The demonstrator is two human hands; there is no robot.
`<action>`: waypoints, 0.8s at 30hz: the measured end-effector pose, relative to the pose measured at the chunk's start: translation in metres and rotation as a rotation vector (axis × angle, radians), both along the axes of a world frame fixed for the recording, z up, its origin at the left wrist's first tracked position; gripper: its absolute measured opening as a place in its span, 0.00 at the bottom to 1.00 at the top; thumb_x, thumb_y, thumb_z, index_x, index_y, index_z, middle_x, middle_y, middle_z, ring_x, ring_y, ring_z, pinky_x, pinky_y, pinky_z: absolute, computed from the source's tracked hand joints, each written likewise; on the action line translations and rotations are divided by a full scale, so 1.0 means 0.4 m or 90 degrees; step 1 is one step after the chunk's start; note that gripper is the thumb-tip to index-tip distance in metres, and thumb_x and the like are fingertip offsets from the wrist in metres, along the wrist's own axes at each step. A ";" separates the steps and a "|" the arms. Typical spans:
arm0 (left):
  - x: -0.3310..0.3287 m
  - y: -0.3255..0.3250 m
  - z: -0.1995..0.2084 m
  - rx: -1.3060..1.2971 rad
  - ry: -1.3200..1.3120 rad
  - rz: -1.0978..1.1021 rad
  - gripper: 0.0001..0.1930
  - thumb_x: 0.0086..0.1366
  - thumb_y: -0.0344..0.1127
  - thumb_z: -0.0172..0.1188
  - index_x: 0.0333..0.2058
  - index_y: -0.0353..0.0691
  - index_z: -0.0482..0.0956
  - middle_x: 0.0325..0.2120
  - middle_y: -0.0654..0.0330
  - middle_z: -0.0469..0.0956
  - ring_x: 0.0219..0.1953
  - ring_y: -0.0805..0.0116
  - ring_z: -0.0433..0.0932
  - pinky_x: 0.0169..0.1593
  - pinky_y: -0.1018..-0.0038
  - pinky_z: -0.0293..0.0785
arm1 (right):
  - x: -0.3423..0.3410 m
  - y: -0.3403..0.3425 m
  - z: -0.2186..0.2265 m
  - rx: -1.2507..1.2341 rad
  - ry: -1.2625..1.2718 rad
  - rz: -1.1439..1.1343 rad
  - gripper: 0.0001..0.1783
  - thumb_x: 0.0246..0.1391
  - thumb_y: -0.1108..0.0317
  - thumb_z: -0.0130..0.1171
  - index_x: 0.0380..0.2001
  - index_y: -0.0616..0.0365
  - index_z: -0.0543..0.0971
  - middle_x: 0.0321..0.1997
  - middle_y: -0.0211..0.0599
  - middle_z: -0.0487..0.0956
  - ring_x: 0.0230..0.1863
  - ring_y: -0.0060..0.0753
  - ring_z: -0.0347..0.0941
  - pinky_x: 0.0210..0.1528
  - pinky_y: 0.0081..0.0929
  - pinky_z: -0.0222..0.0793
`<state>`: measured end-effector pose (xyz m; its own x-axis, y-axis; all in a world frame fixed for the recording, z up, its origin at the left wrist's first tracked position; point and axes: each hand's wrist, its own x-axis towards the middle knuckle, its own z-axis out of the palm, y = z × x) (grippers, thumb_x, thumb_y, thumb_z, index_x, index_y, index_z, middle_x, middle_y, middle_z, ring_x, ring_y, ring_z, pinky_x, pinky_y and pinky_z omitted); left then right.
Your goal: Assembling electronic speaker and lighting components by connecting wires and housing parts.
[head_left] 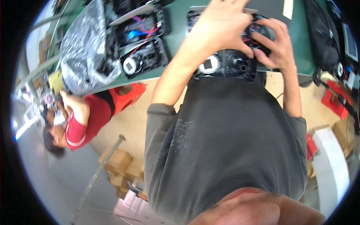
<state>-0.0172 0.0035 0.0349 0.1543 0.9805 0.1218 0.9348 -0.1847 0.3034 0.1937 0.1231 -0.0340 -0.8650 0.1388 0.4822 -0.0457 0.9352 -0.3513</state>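
A black plastic housing (231, 63) with a white round part (209, 65) lies at the table's near edge, right in front of me. Behind it is a second black section holding thin red wires (245, 39). My left hand (225, 28) reaches over that section from the left, its thumb bent down onto it. From the right, my right hand (275, 47) grips the same section with curled fingers, the thumb close to my left thumb. My hands cover most of the wired section, and anything small between the fingertips is hidden.
Left on the green table (176, 28) is another open black housing (150, 54) with red wires and a blue piece (135, 34). Beside it lies a clear plastic bag (84, 47). A black bag (320, 37) is at the right. A person in red (92, 116) sits at the left.
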 end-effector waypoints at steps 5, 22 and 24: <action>-0.068 -0.097 0.000 0.246 0.037 -0.003 0.35 0.48 0.61 0.75 0.42 0.33 0.83 0.53 0.41 0.73 0.60 0.43 0.69 0.62 0.53 0.64 | 0.006 -0.005 -0.003 0.032 0.014 0.014 0.23 0.41 0.58 0.69 0.42 0.54 0.87 0.57 0.45 0.76 0.57 0.54 0.71 0.60 0.49 0.69; -0.220 -0.456 0.001 0.210 0.091 0.427 0.17 0.55 0.37 0.78 0.44 0.44 0.89 0.54 0.57 0.78 0.58 0.55 0.73 0.58 0.59 0.71 | 0.050 -0.058 -0.028 0.011 0.036 -0.048 0.19 0.39 0.56 0.76 0.38 0.48 0.88 0.54 0.34 0.77 0.57 0.46 0.70 0.57 0.41 0.71; -0.201 -0.430 -0.001 0.217 0.092 0.394 0.17 0.54 0.38 0.79 0.43 0.44 0.89 0.54 0.56 0.78 0.58 0.55 0.73 0.58 0.60 0.71 | 0.038 -0.064 -0.036 0.017 0.044 -0.059 0.20 0.39 0.52 0.78 0.34 0.49 0.86 0.54 0.34 0.77 0.57 0.46 0.70 0.58 0.42 0.70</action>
